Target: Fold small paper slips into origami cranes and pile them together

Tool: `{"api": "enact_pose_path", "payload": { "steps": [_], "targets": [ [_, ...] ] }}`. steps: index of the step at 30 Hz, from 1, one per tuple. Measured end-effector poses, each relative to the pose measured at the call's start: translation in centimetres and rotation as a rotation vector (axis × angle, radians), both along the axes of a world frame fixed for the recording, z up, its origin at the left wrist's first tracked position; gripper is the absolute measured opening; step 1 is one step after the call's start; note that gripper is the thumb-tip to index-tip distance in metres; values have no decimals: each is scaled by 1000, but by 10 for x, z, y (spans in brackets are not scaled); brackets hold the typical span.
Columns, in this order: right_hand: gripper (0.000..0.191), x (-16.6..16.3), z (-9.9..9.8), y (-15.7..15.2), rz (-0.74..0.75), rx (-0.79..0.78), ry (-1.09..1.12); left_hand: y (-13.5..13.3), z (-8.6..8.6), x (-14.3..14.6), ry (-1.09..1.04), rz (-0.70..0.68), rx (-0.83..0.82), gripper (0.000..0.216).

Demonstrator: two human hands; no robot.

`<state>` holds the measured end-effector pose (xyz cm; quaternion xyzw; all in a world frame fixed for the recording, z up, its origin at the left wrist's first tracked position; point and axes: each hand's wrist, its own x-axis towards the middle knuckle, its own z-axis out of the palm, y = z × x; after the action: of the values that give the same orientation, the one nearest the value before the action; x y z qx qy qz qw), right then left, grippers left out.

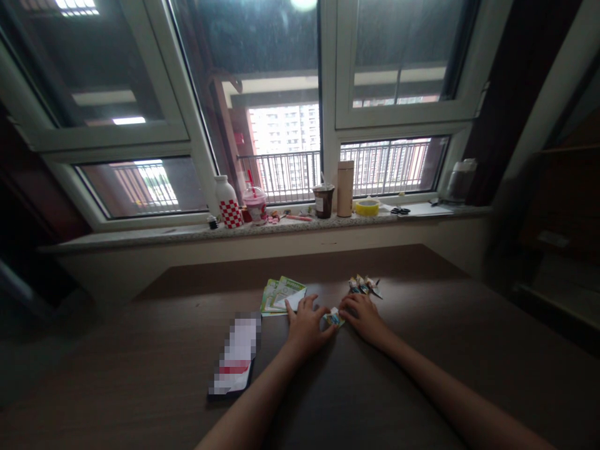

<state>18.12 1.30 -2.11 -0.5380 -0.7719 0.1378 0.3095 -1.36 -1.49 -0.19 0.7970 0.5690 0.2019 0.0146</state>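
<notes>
A small folded piece of paper (334, 317), white, green and blue, lies on the table between my two hands. My left hand (307, 325) grips its left side with thumb and index finger, the other fingers reaching over toward a stack of green-and-white paper sheets (276, 294). On the opposite side, the fingertips of my right hand (363, 315) close on the paper's right edge; part of the paper is hidden by the fingers. Just beyond my right hand sits a cluster of several small folded paper pieces (363, 285) with pointed ends.
A phone (237, 356) with a blurred screen lies left of my left forearm on the brown table (154, 350). Along the windowsill behind stand a checkered bottle (228, 203), a pink drink cup (255, 205), a dark cup (323, 201), a tan cylinder (345, 189), yellow tape (367, 207) and scissors (400, 211).
</notes>
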Motion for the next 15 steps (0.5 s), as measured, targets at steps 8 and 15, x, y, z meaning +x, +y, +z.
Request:
{"api": "enact_pose_path", "payload": {
  "steps": [8,15],
  "targets": [
    [19,-6,1,-1,-54,11,-109,0,3,-2,14,5,-74,34],
    [19,-13,3,-6,-104,28,-139,2,4,-1,34,22,-128,40]
  ]
}}
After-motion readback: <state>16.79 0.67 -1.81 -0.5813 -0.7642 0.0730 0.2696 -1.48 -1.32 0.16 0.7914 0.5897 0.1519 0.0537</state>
